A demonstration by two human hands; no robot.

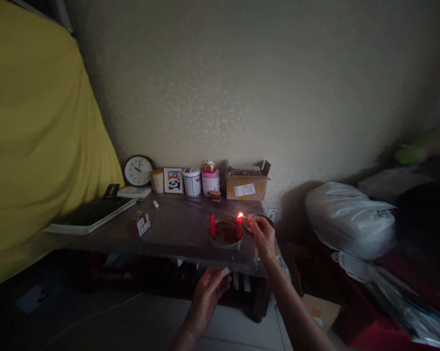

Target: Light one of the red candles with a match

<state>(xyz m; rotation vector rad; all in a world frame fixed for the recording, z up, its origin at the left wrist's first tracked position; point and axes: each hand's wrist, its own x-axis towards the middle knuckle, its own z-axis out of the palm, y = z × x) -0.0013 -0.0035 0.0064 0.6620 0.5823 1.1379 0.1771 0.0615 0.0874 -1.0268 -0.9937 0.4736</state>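
Observation:
My right hand point(263, 237) pinches a thin match point(245, 217) at the table's right side. Its tip meets a small bright flame point(240, 214) at the top of the right red candle point(239, 229). The left red candle point(212, 227) shows no flame. Both candles stand upright in a round tin point(224, 245) filled with brown grains. Lower down, in front of the table edge, my left hand point(208, 291) is closed around a small pale box point(225, 272), which looks like a matchbox. Most of that box is hidden by the fingers.
On the dark table point(179, 219) stand a wall clock point(138, 170), a panda picture point(173, 181), tubs, and a cardboard box point(246, 187). A stack of small boxes point(141, 224) lies left. Behind my right hand is a round dish point(248, 224). White bags point(348, 219) bulge at right.

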